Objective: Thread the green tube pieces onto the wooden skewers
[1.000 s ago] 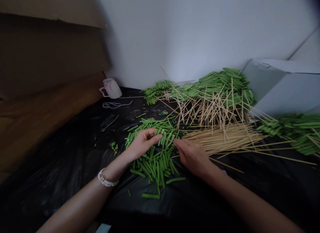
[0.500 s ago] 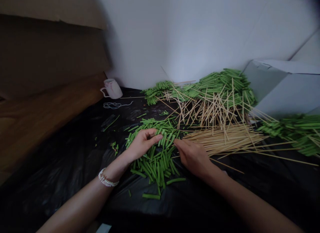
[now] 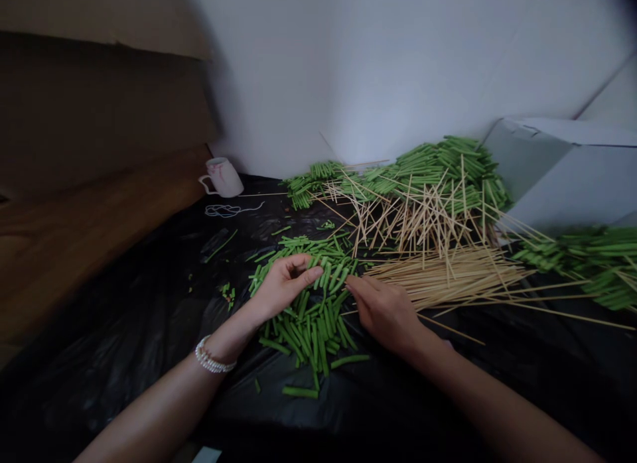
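- Loose short green stem pieces point(image 3: 318, 333): centre, on black plastic sheet point(image 3: 144, 343).
- Thin tan wooden sticks point(image 3: 448, 277): right of them.
- Skewered green stem heap point(image 3: 442, 161): behind sticks.
- White handled mug point(image 3: 226, 178): back left, tangled white thread point(image 3: 223, 211) before it.
- Angular white box point(image 3: 562, 174): right of heap.

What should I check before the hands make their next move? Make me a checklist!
1. Left hand holding green pieces: ok.
2. Right hand holding a thin stick: ok.
3. Where that stick's far tip is: cannot tell, it's hidden.
4. Spare sticks nearby: ok, heaped beside the right hand.
5. Mug away from both hands: ok.
6. Black sheet free of scraps: not ok, some lie near the left wrist.
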Demonstrator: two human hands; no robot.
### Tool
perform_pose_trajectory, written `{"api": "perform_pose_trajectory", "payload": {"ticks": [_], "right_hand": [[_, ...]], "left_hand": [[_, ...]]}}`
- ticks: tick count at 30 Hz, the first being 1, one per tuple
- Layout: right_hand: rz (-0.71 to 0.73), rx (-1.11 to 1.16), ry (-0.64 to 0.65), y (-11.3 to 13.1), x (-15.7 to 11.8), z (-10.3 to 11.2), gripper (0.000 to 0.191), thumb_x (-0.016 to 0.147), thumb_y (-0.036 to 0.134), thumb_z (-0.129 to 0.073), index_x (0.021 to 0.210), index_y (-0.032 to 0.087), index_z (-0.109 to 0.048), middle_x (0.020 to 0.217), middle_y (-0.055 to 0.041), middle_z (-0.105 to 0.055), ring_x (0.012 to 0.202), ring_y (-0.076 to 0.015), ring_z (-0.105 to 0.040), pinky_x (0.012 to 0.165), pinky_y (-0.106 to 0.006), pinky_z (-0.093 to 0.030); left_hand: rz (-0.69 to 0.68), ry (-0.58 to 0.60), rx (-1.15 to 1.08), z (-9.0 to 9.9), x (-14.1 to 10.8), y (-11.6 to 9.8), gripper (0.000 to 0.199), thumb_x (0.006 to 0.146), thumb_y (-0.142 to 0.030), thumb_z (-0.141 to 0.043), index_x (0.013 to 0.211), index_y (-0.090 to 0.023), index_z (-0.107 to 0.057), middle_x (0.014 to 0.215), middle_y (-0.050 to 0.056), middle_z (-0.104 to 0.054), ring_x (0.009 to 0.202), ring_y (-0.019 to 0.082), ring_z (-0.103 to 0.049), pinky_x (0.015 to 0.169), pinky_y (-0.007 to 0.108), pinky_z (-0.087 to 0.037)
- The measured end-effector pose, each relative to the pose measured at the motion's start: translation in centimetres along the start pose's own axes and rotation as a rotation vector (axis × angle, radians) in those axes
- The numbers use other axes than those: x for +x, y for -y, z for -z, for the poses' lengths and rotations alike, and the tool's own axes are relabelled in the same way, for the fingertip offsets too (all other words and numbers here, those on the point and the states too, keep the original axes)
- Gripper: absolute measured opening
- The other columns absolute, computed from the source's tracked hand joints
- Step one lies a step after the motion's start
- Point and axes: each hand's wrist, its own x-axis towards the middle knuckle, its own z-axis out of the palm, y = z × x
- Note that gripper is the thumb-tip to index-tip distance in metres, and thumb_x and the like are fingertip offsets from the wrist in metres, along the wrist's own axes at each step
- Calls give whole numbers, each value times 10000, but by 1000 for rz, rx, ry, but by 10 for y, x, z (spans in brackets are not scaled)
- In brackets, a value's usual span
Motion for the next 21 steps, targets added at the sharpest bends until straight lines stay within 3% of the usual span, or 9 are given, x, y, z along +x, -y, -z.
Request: {"api": "perform_pose_trajectory", "payload": {"ticks": [12,21], "right_hand": [[-2,-7,21,0,1,1,262,917,172,-403,1044,187,-631,765,-14,-644,648,-125,-558,579,-244,-328],[2,7,-1,0,1,2,259,917,166,-404,1029,180,-637,758,-17,-637,655,-123,-555,584,-246,-340]], "left_hand": [[-10,-7,32,0,0,-1,389,804,-447,-640,609,-156,-470,581,-57,-332,544,78,-303,510,216,-251],[2,-7,40,0,0,0,398,807,-471,-628,613,-151,-492,576,-53,-364,545,80,-334,523,215,-290]]}}
